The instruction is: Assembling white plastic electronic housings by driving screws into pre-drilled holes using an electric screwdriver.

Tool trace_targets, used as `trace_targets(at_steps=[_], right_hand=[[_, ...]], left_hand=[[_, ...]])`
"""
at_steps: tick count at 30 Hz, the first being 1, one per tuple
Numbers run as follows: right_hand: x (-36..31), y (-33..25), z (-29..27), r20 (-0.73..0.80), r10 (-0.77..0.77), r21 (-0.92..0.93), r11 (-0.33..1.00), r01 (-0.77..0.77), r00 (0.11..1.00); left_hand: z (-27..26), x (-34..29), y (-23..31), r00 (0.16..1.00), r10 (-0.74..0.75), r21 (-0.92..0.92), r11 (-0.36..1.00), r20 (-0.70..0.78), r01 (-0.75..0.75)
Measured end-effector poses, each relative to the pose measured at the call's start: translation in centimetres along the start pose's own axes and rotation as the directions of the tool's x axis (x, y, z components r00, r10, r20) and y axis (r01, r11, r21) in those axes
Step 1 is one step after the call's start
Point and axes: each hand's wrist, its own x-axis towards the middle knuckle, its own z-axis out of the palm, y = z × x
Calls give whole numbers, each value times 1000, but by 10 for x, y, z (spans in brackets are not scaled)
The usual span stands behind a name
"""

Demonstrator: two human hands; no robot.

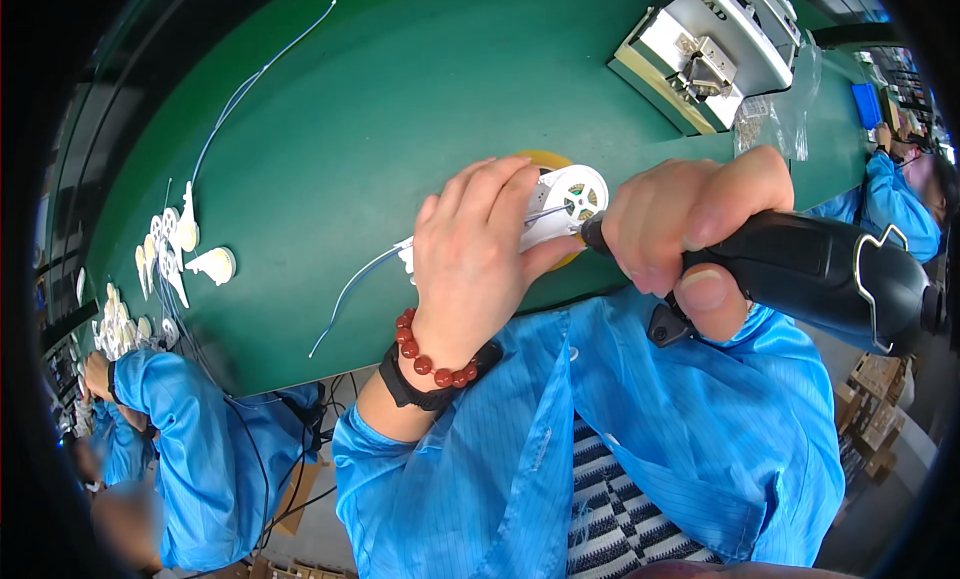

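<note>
Palm down, my left hand (475, 229) presses and holds a white plastic housing (590, 186) with a round spoked end. The housing lies over a yellow ring (545, 160), and most of it is hidden under my fingers. A thin blue-and-white wire (348, 287) runs out from it to the lower left. My right hand (690, 214) is wrapped round a black electric screwdriver (820, 269), held tilted with its nose at the edge of the spoked end. The tip itself is too hidden to tell whether it touches a screw.
A boxy white-and-grey screw feeder (715, 54) stands at the far right of the green table (400, 89), beside a clear plastic bag (800, 99). More white housings (212, 265) with wires lie at the left. Co-workers in blue sit at left (215, 459) and right (895, 209).
</note>
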Motion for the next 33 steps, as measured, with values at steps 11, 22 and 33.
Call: trace_targets(at_steps=[11,22,33], right_hand=[[4,-7,-6,210,9,-226,973,40,978],[5,-7,-12,192,-120,-94,986,140,974],[29,-25,-119,-345,-333,-365,909,201,877]], left_hand=[[-1,0,1,1000,-10,-3,1000,16,10],[-3,4,2,999,-18,-5,1000,41,18],[-3,4,10,998,-48,54,998,50,45]])
